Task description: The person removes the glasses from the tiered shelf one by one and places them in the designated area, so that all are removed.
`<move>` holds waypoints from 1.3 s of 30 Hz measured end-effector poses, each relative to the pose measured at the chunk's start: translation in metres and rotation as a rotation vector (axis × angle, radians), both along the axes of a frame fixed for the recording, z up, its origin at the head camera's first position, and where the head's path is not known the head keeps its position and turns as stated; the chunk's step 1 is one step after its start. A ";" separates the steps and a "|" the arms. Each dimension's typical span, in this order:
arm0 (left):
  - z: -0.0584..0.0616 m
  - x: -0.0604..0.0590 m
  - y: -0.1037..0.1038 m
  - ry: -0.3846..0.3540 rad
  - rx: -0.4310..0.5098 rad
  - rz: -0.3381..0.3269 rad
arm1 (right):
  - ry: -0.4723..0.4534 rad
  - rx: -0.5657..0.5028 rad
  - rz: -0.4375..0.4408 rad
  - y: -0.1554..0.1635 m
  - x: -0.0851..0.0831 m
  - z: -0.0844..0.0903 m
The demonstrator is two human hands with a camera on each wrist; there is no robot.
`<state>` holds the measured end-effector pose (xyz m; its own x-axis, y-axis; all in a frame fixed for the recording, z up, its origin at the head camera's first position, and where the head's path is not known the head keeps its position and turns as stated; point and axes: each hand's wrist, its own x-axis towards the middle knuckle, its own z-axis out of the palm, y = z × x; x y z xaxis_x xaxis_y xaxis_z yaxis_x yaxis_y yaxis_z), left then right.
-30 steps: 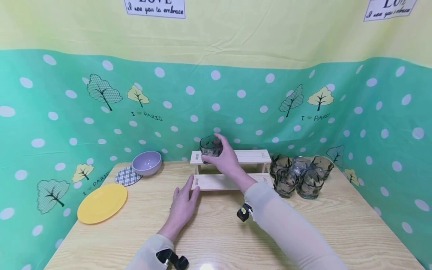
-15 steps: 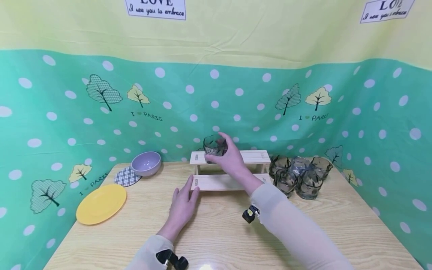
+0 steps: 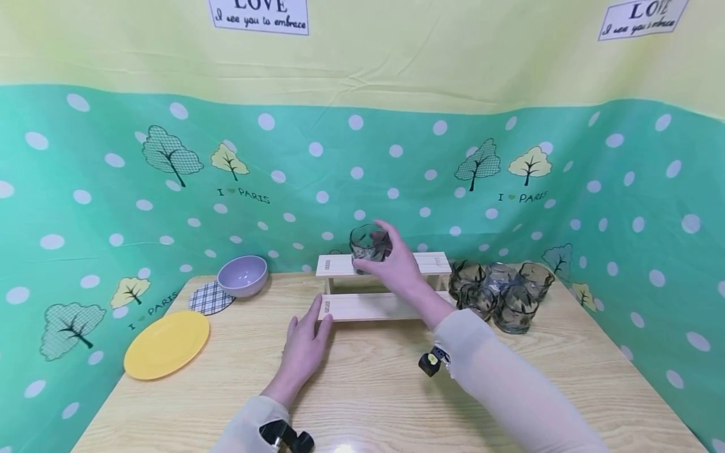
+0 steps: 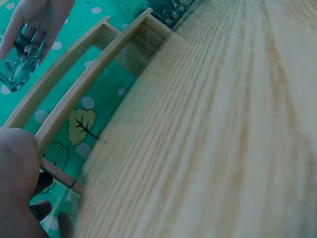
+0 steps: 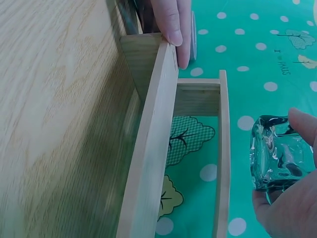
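A smoky clear drinking glass (image 3: pixel 367 245) is gripped in my right hand (image 3: pixel 401 267), thumb on one side and fingers on the other. In the right wrist view the glass (image 5: pixel 280 153) hangs a little above the upper board (image 5: pixel 224 148) of a two-tier wooden shelf. My left hand (image 3: pixel 304 345) rests at the left end of the lower board (image 3: pixel 368 307), fingers fairly straight, with index finger and thumb touching its corner. Both boards of the shelf carry nothing in the head view.
Several similar glasses (image 3: pixel 517 308) stand in a cluster just right of the shelf. On the left are a purple bowl (image 3: pixel 243 277), a checked round mat (image 3: pixel 211 298) partly behind it, and a yellow plate (image 3: pixel 167 346). A green dotted cloth (image 3: pixel 317 176) hangs close behind the shelf.
My right hand has carried the glass a short way to the right, over the upper board. The left hand stays at the shelf's left end, and the camera view has shifted slightly.
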<state>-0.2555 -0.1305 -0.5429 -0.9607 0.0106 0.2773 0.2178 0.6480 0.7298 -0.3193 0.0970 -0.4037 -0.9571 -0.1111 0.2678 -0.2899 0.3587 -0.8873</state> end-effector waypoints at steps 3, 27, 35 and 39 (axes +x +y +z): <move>0.000 0.000 0.001 0.004 0.001 -0.003 | -0.006 -0.007 0.000 0.004 0.002 0.002; 0.003 0.000 0.000 0.008 0.010 -0.008 | -0.047 0.037 -0.045 0.036 0.011 0.015; 0.004 -0.001 0.000 0.004 0.004 -0.009 | -0.068 0.041 -0.045 0.055 0.017 0.020; 0.004 -0.001 0.000 0.015 -0.001 -0.009 | -0.071 0.036 -0.049 0.064 0.019 0.021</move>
<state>-0.2563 -0.1306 -0.5392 -0.9562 0.0193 0.2920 0.2347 0.6467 0.7258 -0.3001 0.1607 -0.3823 -0.9781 -0.0719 0.1953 -0.2076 0.4032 -0.8912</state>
